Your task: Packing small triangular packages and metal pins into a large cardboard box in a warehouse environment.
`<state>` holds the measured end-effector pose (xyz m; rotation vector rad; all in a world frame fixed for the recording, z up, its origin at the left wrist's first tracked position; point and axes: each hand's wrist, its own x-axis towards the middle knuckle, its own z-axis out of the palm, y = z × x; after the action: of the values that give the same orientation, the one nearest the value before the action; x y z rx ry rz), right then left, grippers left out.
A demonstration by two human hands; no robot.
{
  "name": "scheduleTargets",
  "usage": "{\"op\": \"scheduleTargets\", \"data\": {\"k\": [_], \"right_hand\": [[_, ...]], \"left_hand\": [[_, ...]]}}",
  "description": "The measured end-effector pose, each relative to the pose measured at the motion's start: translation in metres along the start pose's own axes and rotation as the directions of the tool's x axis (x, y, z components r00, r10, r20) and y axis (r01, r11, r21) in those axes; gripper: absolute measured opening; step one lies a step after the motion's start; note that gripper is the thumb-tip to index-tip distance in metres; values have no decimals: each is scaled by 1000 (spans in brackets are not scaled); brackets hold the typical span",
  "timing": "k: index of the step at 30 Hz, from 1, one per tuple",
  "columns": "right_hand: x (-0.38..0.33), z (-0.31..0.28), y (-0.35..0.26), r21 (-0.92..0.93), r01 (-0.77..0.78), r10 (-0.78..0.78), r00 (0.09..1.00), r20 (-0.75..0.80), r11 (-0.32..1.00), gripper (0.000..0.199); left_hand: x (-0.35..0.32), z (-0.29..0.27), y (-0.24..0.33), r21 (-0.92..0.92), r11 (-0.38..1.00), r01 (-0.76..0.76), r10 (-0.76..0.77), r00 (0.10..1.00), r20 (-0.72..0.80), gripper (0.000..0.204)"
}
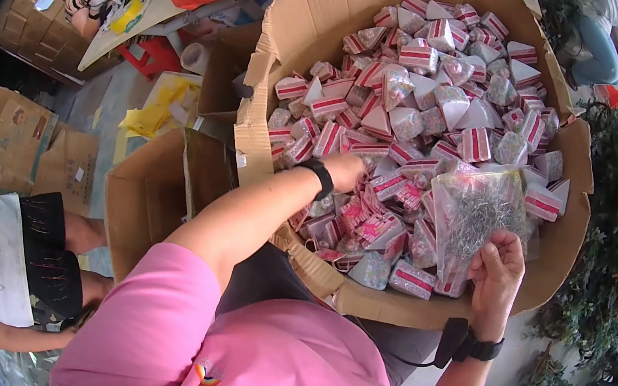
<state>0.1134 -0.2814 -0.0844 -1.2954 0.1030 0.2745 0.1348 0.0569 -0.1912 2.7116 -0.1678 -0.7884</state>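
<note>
Red-and-white striped packets, pink sleeve

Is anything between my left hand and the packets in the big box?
Nothing visible: the left hand already rests on the heap of red-and-white packets in the big cardboard box. The right hand holds a clear plastic bag beside it, not between.

Open-topped cardboard box packed with wedge packets, no gaps, high walls around
</note>
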Motion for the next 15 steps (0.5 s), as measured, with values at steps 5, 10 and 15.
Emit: {"op": "scheduleTargets", "data": {"k": [5, 10, 15], "right_hand": [[-8, 7, 1, 173, -66, 58, 997, 52, 983, 9], [-16, 12, 1, 189, -68, 67, 998, 11, 980, 7], [-14, 5, 4, 212, -88, 83, 996, 32, 973, 7]], "left_hand": [[-3, -8, -20, 163, 934, 317, -334, 938, 88, 26], [-10, -18, -9, 255, 895, 366, -415, 892, 176, 30], [-7, -5, -28, 439, 853, 283, -456, 813, 363, 27]]}}
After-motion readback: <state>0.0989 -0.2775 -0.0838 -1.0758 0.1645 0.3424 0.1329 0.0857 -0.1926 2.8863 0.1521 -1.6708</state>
